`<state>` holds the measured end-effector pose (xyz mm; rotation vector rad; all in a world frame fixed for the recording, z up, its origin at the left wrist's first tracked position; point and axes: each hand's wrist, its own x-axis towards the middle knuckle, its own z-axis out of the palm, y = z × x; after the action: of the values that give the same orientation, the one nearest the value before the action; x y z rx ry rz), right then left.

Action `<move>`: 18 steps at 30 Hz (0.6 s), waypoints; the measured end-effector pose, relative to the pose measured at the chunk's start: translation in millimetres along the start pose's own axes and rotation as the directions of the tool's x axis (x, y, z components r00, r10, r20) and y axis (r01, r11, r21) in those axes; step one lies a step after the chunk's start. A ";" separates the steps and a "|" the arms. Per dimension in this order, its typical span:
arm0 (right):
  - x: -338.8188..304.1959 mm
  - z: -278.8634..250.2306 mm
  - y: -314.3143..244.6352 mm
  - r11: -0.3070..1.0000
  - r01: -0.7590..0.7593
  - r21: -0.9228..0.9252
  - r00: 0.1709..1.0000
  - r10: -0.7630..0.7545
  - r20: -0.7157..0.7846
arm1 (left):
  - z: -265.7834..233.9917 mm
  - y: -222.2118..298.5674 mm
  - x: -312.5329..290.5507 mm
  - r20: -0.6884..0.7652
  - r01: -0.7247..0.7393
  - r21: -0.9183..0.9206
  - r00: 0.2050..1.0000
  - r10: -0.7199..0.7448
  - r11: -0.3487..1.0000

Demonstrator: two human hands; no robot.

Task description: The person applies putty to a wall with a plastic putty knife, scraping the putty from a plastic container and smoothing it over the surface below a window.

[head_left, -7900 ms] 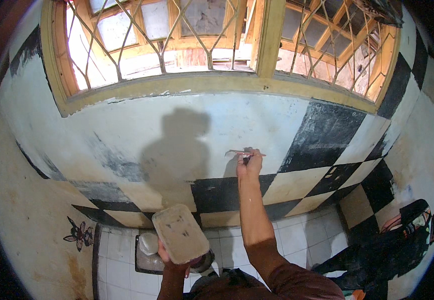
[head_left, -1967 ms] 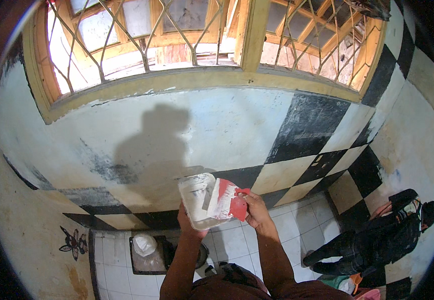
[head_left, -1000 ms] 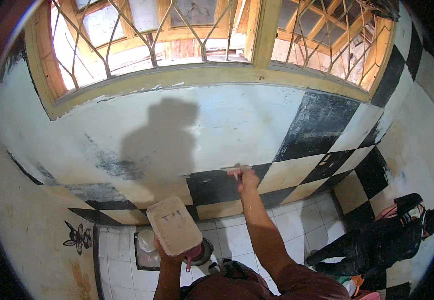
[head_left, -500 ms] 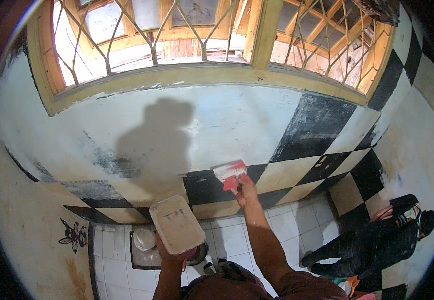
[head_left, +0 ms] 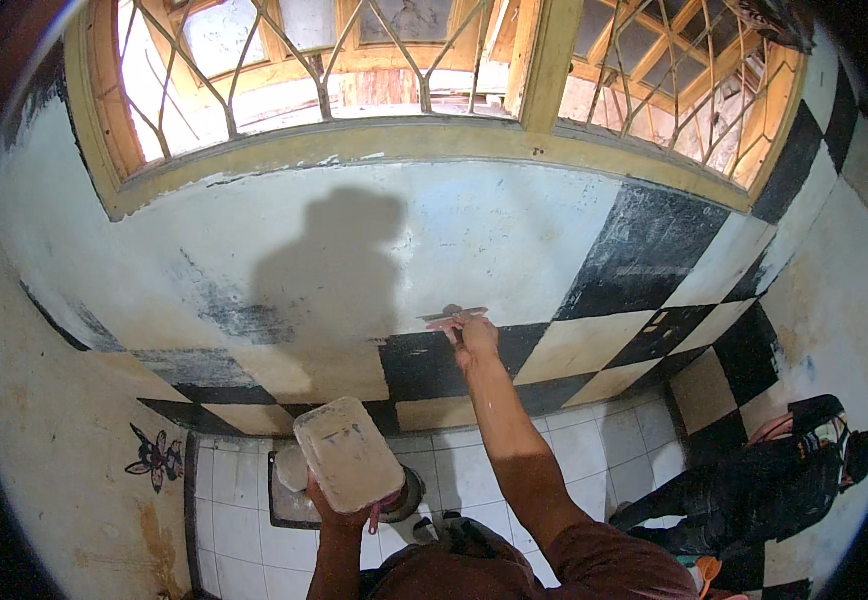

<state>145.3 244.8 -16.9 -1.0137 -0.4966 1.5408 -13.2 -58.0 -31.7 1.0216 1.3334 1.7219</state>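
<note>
My right hand (head_left: 478,340) grips a red putty knife (head_left: 446,322), its blade seen nearly edge-on against the white part of the wall (head_left: 514,235), just above a black painted square (head_left: 424,368). In my left hand (head_left: 338,512) is a shallow rectangular tub (head_left: 354,452) with pale putty-like paste in it, held low in front of the wall. A small red handle-like piece (head_left: 374,517) shows below the tub's near edge; what it belongs to is hidden.
A yellow-framed window (head_left: 334,140) with a metal grille spans the wall above. On the tiled floor (head_left: 469,490), a dark-edged tray (head_left: 284,510) stands beyond my left forearm. At the right, another person (head_left: 754,490) in dark clothes stands by the side wall.
My right hand has turned the putty knife from broad face showing to nearly edge-on, at the lower border of the white area. The tub has shifted slightly in view.
</note>
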 end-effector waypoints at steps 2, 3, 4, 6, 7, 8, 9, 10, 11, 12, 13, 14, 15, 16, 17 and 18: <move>-35.0 5.3 -9.3 0.989 -0.015 0.148 0.979 -0.016 0.202 | 4.3 13.3 2.5 -0.062 0.158 -0.462 0.976 -0.210 0.873; -39.2 -3.0 -4.5 0.989 -0.015 0.148 0.979 -0.016 0.202 | 6.8 18.7 4.4 -0.012 0.229 -0.806 0.915 -0.402 0.545; -45.4 -12.6 0.9 0.981 -0.010 0.191 0.994 -0.011 0.113 | 2.4 11.6 2.7 -0.016 0.222 -0.808 0.918 -0.397 0.546; -46.3 -41.7 16.3 0.973 -0.008 0.231 1.000 0.003 0.021 | -10.8 -13.7 -3.8 0.018 0.178 -0.873 0.942 -0.335 0.454; -35.8 -65.8 24.1 0.973 -0.049 0.227 0.998 0.056 -0.028 | -10.2 -13.4 -2.6 0.024 0.183 -0.874 0.941 -0.337 0.450; -23.3 -87.1 30.4 0.970 -0.090 0.225 0.991 0.109 -0.077 | -9.5 -12.1 -1.1 -0.061 0.124 -0.429 0.984 -0.165 0.895; -9.6 -105.1 35.8 0.970 -0.087 0.225 0.991 0.108 -0.081 | -8.4 -12.5 -1.0 -0.040 0.062 -0.128 0.997 -0.068 0.990; 4.5 -124.1 37.9 0.981 -0.054 0.188 0.995 0.069 -0.076 | -5.8 -13.0 -0.3 -0.015 -0.026 0.177 0.999 0.029 0.984; 10.8 -130.3 38.9 0.988 -0.028 0.152 0.997 0.038 -0.063 | -5.0 -12.9 0.3 -0.027 -0.011 0.101 1.000 0.014 0.995; 19.8 -134.7 38.4 0.988 -0.025 0.155 0.997 0.035 -0.067 | -3.4 -11.6 0.8 -0.029 -0.003 0.062 1.000 0.005 0.998; 29.6 -132.2 33.1 0.987 -0.001 0.159 0.995 0.016 -0.096 | -2.2 -10.1 2.0 -0.029 0.004 0.024 1.000 -0.004 1.000; 33.1 -121.6 22.1 0.987 0.024 0.161 0.993 -0.004 -0.120 | -0.5 -2.6 3.1 -0.015 -0.002 0.024 1.000 0.003 1.000; 36.8 -111.8 9.1 0.986 0.029 0.165 0.992 -0.009 -0.123 | 0.4 -2.1 4.4 -0.003 -0.007 0.024 1.000 0.007 1.000; 29.1 -85.9 -6.0 0.991 0.046 0.123 0.996 -0.036 -0.083 | -2.6 -1.4 4.9 -0.005 -0.010 0.032 1.000 0.010 0.999; 20.0 -68.4 -17.7 0.994 0.069 0.084 0.997 -0.066 -0.042 | -5.6 -6.0 5.6 0.003 0.133 -0.459 0.989 -0.148 0.879; 14.4 -65.7 -23.8 0.994 0.070 0.088 0.997 -0.066 -0.046 | -5.9 -9.4 5.4 0.097 0.234 -0.828 0.955 -0.280 0.510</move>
<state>213.2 249.7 -38.2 -0.9493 -0.4245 1.4647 -20.1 -53.6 -40.9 0.1897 0.4682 1.8209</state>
